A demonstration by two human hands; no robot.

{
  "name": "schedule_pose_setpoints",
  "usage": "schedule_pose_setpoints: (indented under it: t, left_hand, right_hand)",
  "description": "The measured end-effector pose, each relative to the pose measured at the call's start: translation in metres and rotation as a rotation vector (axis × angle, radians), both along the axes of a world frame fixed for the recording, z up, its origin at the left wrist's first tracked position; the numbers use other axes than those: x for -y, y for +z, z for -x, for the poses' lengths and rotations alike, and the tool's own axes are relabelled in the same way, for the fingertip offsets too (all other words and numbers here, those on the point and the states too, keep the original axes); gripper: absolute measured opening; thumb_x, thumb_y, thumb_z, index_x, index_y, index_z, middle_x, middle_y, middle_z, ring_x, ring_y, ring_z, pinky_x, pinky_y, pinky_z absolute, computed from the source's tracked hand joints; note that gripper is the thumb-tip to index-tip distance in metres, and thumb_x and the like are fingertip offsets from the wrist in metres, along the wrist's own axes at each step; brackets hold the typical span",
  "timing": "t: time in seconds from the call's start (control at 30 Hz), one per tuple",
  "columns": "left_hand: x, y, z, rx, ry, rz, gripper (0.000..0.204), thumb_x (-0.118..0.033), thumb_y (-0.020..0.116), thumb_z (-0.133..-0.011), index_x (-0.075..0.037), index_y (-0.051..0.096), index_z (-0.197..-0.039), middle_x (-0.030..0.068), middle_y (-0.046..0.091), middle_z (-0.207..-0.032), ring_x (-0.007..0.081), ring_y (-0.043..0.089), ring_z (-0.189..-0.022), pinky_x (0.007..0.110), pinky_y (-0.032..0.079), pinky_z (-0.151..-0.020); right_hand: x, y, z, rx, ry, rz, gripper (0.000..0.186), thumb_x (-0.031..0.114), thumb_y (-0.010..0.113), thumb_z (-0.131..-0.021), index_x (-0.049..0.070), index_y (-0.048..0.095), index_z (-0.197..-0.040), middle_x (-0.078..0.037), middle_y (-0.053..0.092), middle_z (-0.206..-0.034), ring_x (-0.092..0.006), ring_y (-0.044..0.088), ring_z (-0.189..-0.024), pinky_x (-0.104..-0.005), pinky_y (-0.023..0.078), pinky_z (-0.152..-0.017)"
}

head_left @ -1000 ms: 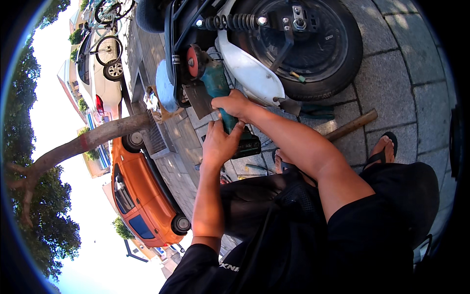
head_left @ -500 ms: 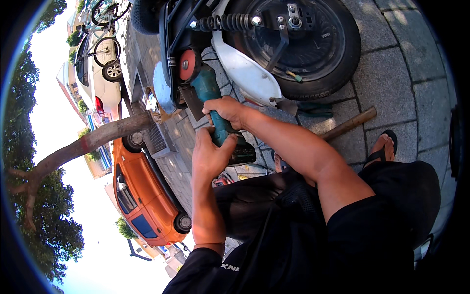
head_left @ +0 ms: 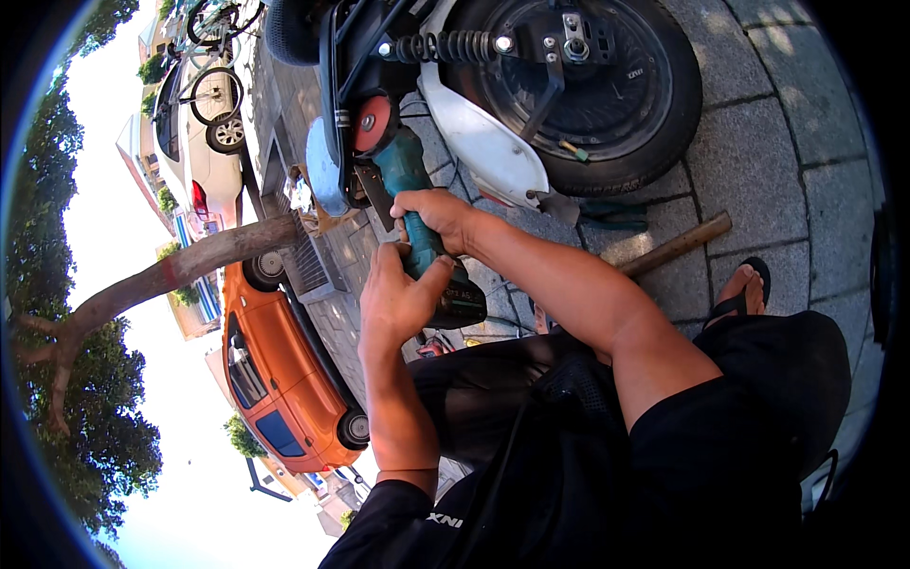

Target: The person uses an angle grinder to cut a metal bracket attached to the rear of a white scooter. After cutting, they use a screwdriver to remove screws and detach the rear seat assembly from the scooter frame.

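Observation:
Both my hands grip a green cordless angle grinder [head_left: 404,163] with a red disc [head_left: 373,123] at its head. My right hand [head_left: 434,220] wraps the middle of its body. Behind it, my left hand [head_left: 403,289] holds the rear part near the dark battery [head_left: 460,302]. The disc lies close against the dark frame [head_left: 343,119] of a scooter; whether it touches cannot be made out. Next to the grinder head is a flat metal piece [head_left: 374,194]. A white curved fender [head_left: 483,142] and the black wheel [head_left: 588,95] are just to the right.
On the paving lie a wooden handle [head_left: 678,243] and a dark green tool [head_left: 614,214]. A coil-spring shock absorber [head_left: 445,47] spans above the fender. My sandalled foot [head_left: 739,289] is at the right. A tree trunk [head_left: 190,256], an orange car [head_left: 289,370] and a pale car [head_left: 209,161] stand leftward.
The grinder's rear end has swung slightly left and down with both hands still on it. The view has shifted a little, moving the scooter slightly rightward.

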State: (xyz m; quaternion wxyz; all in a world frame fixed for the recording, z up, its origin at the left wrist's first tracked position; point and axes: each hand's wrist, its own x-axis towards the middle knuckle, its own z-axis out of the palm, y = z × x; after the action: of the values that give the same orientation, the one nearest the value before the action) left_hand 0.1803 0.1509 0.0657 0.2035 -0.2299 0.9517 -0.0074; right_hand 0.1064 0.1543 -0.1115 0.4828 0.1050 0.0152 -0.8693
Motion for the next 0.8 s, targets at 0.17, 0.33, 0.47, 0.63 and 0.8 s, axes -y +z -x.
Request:
schedule_pose_setpoints:
  t: [0.17,0.33,0.47,0.63,0.8]
  left_hand:
    - [-0.0017,0.0029,0.0033,0.0,0.004,-0.003,0.067,-0.049,0.079,-0.088,0.005,0.065,-0.125,0.0246,0.069,-0.118,0.0419,0.07,-0.11,0.048,0.054,-0.097]
    - [-0.0025,0.0034,0.0029,-0.003,-0.01,0.011,0.067,-0.049,0.079,-0.088,0.005,0.065,-0.125,0.0248,0.069,-0.12,0.0416,0.07,-0.111,0.048,0.053,-0.097]
    - [-0.0036,0.0036,0.003,0.001,-0.033,0.033,0.068,-0.05,0.078,-0.088,0.005,0.064,-0.125,0.0249,0.068,-0.122,0.0416,0.069,-0.113,0.048,0.053,-0.098]
    - [-0.0051,0.0041,0.0019,0.001,-0.024,0.046,0.07,-0.051,0.078,-0.089,0.005,0.064,-0.127,0.025,0.068,-0.123,0.0419,0.069,-0.115,0.048,0.053,-0.099]
    - [-0.0036,0.0049,0.0032,0.02,-0.016,0.043,0.07,-0.051,0.078,-0.089,0.005,0.064,-0.128,0.0251,0.068,-0.123,0.0417,0.069,-0.115,0.048,0.053,-0.1]
  right_hand:
    - [0.0059,-0.0051,0.0008,0.009,0.006,0.052,0.014,0.013,0.074,-0.089,0.003,0.066,-0.092,-0.009,0.066,-0.079,-0.021,0.065,-0.067,-0.0374,0.06,-0.067]
    - [0.0052,-0.004,0.0008,0.01,0.014,0.062,0.014,0.014,0.073,-0.09,0.003,0.065,-0.093,-0.009,0.065,-0.079,-0.0205,0.064,-0.067,-0.0376,0.06,-0.067]
    - [0.0058,-0.0049,0.0003,0.007,0.017,0.069,0.014,0.014,0.073,-0.09,0.004,0.065,-0.093,-0.008,0.065,-0.079,-0.0202,0.064,-0.067,-0.0369,0.059,-0.067]
    - [0.0062,-0.004,0.0004,-0.007,0.015,0.072,0.014,0.015,0.074,-0.089,0.004,0.066,-0.092,-0.008,0.065,-0.079,-0.02,0.064,-0.067,-0.0361,0.059,-0.068]
    - [0.0073,-0.0036,0.0014,0.003,0.03,0.058,0.015,0.016,0.074,-0.088,0.004,0.066,-0.092,-0.008,0.065,-0.079,-0.02,0.063,-0.066,-0.0366,0.058,-0.067]
